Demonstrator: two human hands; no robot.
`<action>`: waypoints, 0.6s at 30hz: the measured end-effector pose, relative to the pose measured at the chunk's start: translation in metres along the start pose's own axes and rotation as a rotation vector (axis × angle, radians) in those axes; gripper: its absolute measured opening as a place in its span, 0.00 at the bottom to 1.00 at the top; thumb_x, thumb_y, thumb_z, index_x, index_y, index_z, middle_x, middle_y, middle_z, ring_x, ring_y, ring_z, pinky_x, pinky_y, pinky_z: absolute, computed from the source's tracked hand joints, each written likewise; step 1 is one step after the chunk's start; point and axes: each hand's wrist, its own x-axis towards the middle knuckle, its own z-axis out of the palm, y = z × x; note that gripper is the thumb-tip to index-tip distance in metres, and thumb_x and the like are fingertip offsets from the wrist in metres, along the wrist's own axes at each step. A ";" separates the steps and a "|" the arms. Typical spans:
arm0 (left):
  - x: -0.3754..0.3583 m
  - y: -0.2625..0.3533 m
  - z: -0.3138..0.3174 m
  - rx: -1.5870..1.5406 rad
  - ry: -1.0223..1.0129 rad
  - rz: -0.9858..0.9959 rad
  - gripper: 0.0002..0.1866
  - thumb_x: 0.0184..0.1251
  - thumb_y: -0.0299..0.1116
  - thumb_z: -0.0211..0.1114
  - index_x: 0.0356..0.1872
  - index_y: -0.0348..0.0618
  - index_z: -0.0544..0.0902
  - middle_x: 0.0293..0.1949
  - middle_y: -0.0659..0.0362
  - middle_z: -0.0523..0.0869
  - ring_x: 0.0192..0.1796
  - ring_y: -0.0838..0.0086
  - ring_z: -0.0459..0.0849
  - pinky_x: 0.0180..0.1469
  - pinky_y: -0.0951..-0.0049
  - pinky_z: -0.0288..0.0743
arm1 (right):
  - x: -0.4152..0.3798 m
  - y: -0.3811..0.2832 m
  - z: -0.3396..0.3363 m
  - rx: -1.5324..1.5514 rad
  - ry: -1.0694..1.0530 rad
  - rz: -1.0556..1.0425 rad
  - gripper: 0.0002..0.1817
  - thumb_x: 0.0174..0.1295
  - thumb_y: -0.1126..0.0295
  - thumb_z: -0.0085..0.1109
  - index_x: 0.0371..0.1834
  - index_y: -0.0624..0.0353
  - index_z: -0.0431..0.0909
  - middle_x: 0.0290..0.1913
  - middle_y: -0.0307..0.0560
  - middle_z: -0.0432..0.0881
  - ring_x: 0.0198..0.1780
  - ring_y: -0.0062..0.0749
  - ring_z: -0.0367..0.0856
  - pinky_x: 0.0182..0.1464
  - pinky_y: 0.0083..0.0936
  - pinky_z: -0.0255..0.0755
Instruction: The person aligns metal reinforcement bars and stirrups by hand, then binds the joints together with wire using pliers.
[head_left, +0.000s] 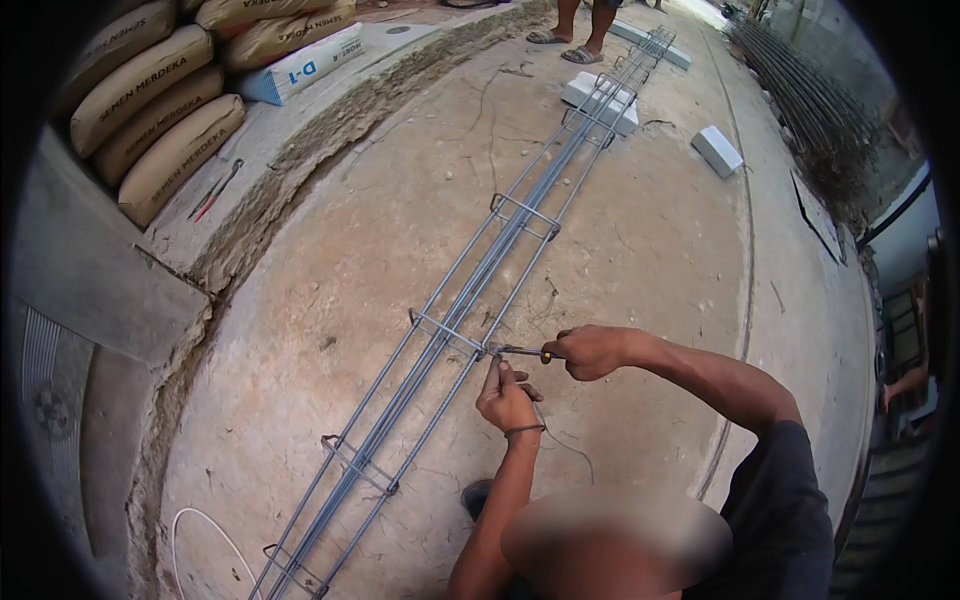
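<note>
Closest to the camera is the person's dark shirt shoulder (790, 500), both arms reaching forward from it to a long rebar cage (520, 225) that lies on the concrete floor (330, 300) and runs from the bottom edge up to the far end of the yard; the right hand (592, 352) is clenched round a yellow-handled tool (520, 350), whose tip meets the cage where a stirrup (445, 333) crosses the near bar; the left hand (508, 400), just below, has its fingers pinched up at that same joint, though what they grip is too small to tell; a thin wire (570, 450) trails on the floor beside the wrist. White blocks (600, 100) prop the cage further along, another block (717, 150) lies apart to the right; someone's sandalled feet (565, 45) stand near the far end; cement sacks (150, 110) are stacked on the raised ledge (300, 130) at left; a white hose (200, 530) curls at bottom left.
</note>
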 end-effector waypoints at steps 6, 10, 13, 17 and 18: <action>-0.003 0.004 0.006 0.024 -0.015 0.003 0.15 0.74 0.28 0.53 0.50 0.25 0.80 0.26 0.51 0.82 0.14 0.76 0.74 0.14 0.74 0.74 | 0.002 -0.030 -0.010 -0.295 -0.041 0.025 0.25 0.53 0.75 0.49 0.57 0.66 0.74 0.43 0.69 0.80 0.49 0.65 0.81 0.53 0.50 0.74; -0.003 0.004 0.005 -0.012 -0.004 0.015 0.13 0.74 0.28 0.53 0.45 0.26 0.81 0.27 0.50 0.83 0.14 0.77 0.74 0.14 0.74 0.73 | 0.004 -0.031 -0.003 -0.396 -0.031 0.061 0.24 0.53 0.75 0.51 0.57 0.68 0.72 0.46 0.68 0.79 0.50 0.65 0.79 0.53 0.51 0.73; -0.002 0.006 0.003 -0.039 0.018 -0.015 0.13 0.74 0.28 0.53 0.44 0.26 0.81 0.28 0.50 0.84 0.14 0.77 0.73 0.14 0.75 0.73 | 0.008 -0.020 0.014 -0.297 -0.019 0.056 0.25 0.52 0.76 0.52 0.56 0.69 0.71 0.46 0.68 0.78 0.51 0.63 0.78 0.53 0.49 0.73; -0.003 0.007 0.002 -0.014 -0.024 -0.008 0.14 0.74 0.27 0.52 0.48 0.25 0.80 0.29 0.48 0.84 0.15 0.77 0.74 0.15 0.74 0.74 | 0.005 -0.014 0.014 -0.094 -0.046 0.020 0.26 0.50 0.77 0.53 0.56 0.69 0.71 0.44 0.68 0.79 0.50 0.60 0.80 0.53 0.47 0.73; -0.004 0.008 0.002 -0.012 -0.030 -0.012 0.14 0.74 0.27 0.52 0.49 0.24 0.80 0.29 0.48 0.85 0.15 0.77 0.74 0.15 0.74 0.74 | 0.005 -0.013 0.014 -0.090 -0.044 0.021 0.26 0.50 0.77 0.53 0.56 0.69 0.71 0.44 0.68 0.79 0.50 0.60 0.80 0.53 0.47 0.73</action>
